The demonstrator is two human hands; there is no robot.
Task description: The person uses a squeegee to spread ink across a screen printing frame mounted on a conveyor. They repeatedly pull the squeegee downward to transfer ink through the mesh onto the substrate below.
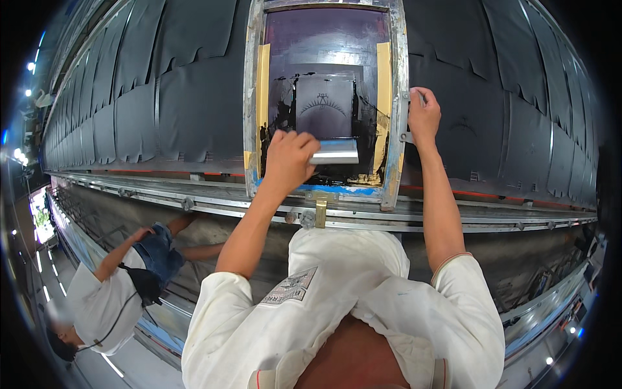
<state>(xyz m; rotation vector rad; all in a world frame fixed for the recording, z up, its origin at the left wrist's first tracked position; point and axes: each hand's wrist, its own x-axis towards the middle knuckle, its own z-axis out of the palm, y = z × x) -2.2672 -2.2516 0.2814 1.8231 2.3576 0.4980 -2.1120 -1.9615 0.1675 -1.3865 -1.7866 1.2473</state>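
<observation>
A screen-printing frame with metal rails lies in front of me over dark sheets. Its mesh is purplish, with black ink smeared around a rectangular area that bears a curved, spiky design. My left hand is closed around one end of a squeegee with a silvery holder. The squeegee lies crosswise over the near part of the mesh, below the design. At the frame's right rail, my right hand has its fingers curled against the outer edge, gripping it. The fingertips are partly hidden.
Dark cut sheets lie in rows along the long table on both sides. A metal rail runs along its near edge, with a brass-coloured bracket by the frame. Another person is in the aisle at lower left.
</observation>
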